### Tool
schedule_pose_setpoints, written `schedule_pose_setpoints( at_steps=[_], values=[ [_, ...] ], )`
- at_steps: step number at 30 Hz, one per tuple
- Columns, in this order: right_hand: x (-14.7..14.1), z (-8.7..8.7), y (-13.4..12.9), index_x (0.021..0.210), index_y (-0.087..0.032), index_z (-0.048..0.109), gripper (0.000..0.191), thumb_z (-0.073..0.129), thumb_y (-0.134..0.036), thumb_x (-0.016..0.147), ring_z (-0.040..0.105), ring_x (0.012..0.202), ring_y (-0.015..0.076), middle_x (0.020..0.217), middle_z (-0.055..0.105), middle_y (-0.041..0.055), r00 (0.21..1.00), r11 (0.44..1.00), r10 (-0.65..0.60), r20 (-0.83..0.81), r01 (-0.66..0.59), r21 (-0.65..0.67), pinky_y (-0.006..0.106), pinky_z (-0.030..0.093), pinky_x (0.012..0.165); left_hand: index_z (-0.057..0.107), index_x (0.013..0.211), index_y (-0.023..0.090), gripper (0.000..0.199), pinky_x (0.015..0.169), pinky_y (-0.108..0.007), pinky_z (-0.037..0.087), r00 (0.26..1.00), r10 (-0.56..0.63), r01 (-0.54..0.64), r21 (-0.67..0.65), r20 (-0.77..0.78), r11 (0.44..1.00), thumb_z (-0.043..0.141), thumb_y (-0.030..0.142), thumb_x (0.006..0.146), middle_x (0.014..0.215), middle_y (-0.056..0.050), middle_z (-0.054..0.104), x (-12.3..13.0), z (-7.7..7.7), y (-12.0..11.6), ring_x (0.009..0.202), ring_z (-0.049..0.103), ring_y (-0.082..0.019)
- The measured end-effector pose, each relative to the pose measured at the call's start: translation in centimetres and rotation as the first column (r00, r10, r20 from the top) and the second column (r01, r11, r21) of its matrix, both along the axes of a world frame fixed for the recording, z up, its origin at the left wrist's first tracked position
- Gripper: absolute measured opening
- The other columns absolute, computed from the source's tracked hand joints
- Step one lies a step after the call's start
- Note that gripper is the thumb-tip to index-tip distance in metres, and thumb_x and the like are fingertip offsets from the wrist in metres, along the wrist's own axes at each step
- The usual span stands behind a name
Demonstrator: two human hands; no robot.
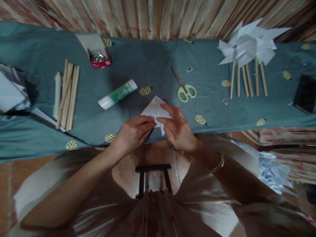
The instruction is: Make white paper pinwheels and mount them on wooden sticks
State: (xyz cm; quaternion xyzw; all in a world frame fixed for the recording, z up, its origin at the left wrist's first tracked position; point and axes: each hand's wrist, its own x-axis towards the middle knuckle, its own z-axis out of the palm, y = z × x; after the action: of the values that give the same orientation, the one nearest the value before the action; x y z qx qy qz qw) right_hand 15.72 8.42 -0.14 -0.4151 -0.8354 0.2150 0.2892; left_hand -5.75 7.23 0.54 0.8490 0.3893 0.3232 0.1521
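A white sheet of paper [153, 106], partly folded with pointed corners, lies near the front edge of the cloth-covered table. My left hand [134, 131] pinches its left side and middle, fingertips pressed together. Over the right side of the paper is my right hand [180, 130], its thumb and index finger stretched apart and touching the sheet. Both hands hide parts of the folds. Beyond the paper, scissors [184, 90] with pale green handles lie slightly open. To the left rests a green and white glue stick [118, 93].
Several wooden sticks [67, 95] lie at left, beside stacked paper [11, 90]. A red box [100, 59] holds small metal pieces. White paper pinwheels [251, 42] on sticks lie at back right, near a dark phone [306, 93]. Below the table is a dark stool frame [153, 168].
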Motion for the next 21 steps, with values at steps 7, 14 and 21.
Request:
schedule_pose_setpoints(
  at_steps=[7,14,21],
  values=[
    [0.1,-0.3,-0.1,0.11,-0.024,0.068,0.033,0.043,-0.013,0.091,0.045,0.14,0.0298,0.152,0.048,0.0086,0.997,0.999,0.028,0.067,-0.029,0.017,0.057,0.043,0.111,0.073,0.104,0.013,0.018,0.085,-0.033,0.061,1.0,0.0,0.0,-0.015,-0.024,1.0,0.058,0.018,0.097,0.105,-0.011,0.075,0.1,-0.1,-0.2,0.097,0.072,-0.02],
    [-0.1,0.4,0.8,0.101,-0.03,0.073,0.029,0.049,-0.017,0.092,0.037,0.147,0.031,0.152,0.051,0.0008,0.999,0.995,-0.021,0.024,0.024,-0.1,0.063,0.032,0.117,0.071,0.106,0.012,0.017,0.086,-0.035,0.062,0.999,0.0,0.001,0.014,-0.045,1.0,0.058,0.017,0.096,0.106,-0.013,0.075,0.2,-0.2,-0.3,0.098,0.072,-0.021],
    [0.2,0.7,1.9,0.098,-0.027,0.076,0.036,0.047,-0.012,0.086,0.037,0.149,0.0274,0.152,0.051,0.0031,0.997,0.993,-0.061,-0.039,0.056,-0.103,0.056,0.036,0.119,0.072,0.106,0.014,0.02,0.084,-0.034,0.062,0.997,0.009,-0.003,0.067,-0.079,0.998,0.055,0.02,0.099,0.104,-0.011,0.074,0.3,-0.3,-0.2,0.095,0.071,-0.02]
  ],
)
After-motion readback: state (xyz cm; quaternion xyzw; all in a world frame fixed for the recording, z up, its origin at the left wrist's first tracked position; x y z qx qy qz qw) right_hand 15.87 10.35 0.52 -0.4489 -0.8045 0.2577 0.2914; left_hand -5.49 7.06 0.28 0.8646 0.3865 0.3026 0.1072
